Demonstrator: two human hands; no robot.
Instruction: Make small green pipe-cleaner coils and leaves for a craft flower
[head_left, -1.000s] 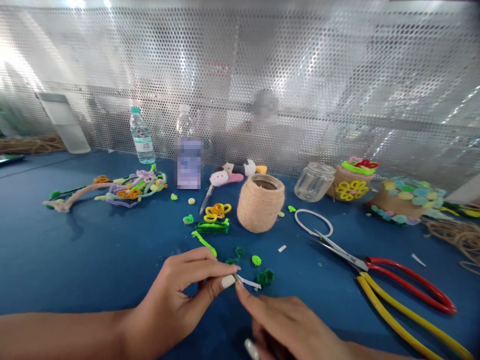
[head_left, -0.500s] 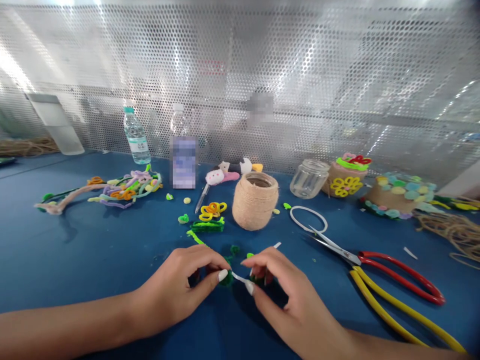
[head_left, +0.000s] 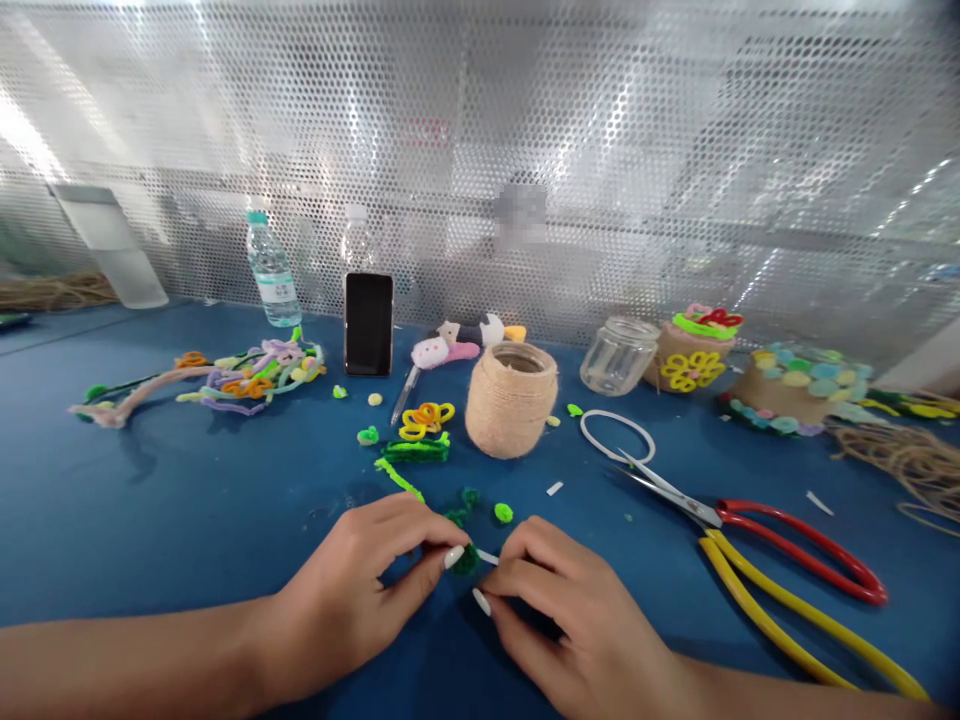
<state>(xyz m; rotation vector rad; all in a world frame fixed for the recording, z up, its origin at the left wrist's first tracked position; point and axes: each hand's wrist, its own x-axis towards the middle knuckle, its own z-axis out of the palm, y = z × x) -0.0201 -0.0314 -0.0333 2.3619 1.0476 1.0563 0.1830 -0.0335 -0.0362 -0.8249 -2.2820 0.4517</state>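
Near the front centre, my left hand (head_left: 375, 590) pinches a small dark green fuzzy piece (head_left: 465, 560) between thumb and forefinger. A narrow white strip (head_left: 487, 557) runs from that piece to the fingers of my right hand (head_left: 570, 610). My right fingers are curled around the strip's end, the thumb a little below it. Just beyond the hands lie a bright green fuzzy ball (head_left: 503, 513), a light green stem (head_left: 401, 481) and more dark green bits (head_left: 469, 496). A twine-wrapped jar (head_left: 511, 402) stands upright behind them.
Scissors (head_left: 694, 508) with red and yellow handles lie at the right, beside a white ring (head_left: 618, 437). Farther back stand a glass jar (head_left: 619, 357), decorated jars (head_left: 691, 352), a phone (head_left: 369, 325) and a bottle (head_left: 273, 272). Tangled coloured stems (head_left: 259, 375) lie left.
My right fingers have curled in and the right thumb has dropped off the white strip. The green piece has shifted slightly right with my left hand. The phone screen has gone dark.
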